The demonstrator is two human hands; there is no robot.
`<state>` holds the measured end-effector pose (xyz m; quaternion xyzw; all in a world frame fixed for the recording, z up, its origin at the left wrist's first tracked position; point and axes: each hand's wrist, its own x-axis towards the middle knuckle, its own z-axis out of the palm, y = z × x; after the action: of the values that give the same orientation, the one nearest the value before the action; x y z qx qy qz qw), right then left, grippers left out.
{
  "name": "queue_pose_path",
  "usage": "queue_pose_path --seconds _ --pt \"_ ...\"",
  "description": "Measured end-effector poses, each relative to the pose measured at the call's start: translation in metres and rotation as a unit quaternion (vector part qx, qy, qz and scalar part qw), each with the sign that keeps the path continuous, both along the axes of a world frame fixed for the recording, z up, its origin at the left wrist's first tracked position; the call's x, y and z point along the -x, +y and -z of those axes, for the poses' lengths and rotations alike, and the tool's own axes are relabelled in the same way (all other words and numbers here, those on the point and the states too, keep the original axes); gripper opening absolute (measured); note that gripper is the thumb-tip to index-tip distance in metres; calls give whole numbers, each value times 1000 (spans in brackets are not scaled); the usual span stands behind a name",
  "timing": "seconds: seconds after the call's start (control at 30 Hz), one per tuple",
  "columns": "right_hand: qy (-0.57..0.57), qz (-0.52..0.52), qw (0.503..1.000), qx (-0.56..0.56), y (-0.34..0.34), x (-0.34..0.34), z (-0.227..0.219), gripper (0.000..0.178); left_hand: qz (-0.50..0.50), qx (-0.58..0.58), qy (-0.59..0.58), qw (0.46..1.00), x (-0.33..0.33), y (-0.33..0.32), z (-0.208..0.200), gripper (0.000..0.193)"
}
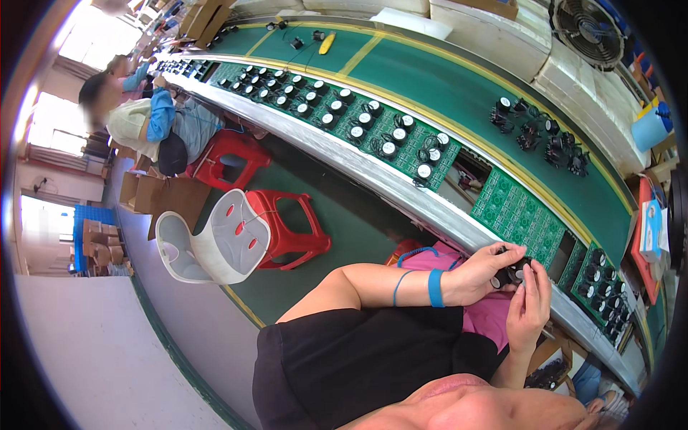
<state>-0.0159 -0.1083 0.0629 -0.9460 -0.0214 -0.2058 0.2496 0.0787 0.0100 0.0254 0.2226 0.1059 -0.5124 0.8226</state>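
In the head view, the left hand [473, 278], with a blue wristband [436, 288] on its wrist, has its grip closed around a small black wired component [510, 275]. The right hand [529, 309] pinches the same piece at its fingertips. Both are just beside a bare green circuit-board panel [519, 218] along the near edge of the green worktop [437, 89]; loose black wired parts [532, 135] lie beyond.

Down it peered from head height, one wide fisheye: left hand [474, 278] and right hand [529, 309] close beneath, green worktop [430, 80] bending away toward upper left!
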Motion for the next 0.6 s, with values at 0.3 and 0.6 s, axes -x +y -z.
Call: queue_pose_path --seconds 0.3,0.6 --pt "10 29 999 -45 5 -10 -5 44 27 -44 -21 998 6 15 -15 26" --pt "36 139 973 -180 -27 -11 -4 34 85 -79 -63 991 6 27 -8 35"
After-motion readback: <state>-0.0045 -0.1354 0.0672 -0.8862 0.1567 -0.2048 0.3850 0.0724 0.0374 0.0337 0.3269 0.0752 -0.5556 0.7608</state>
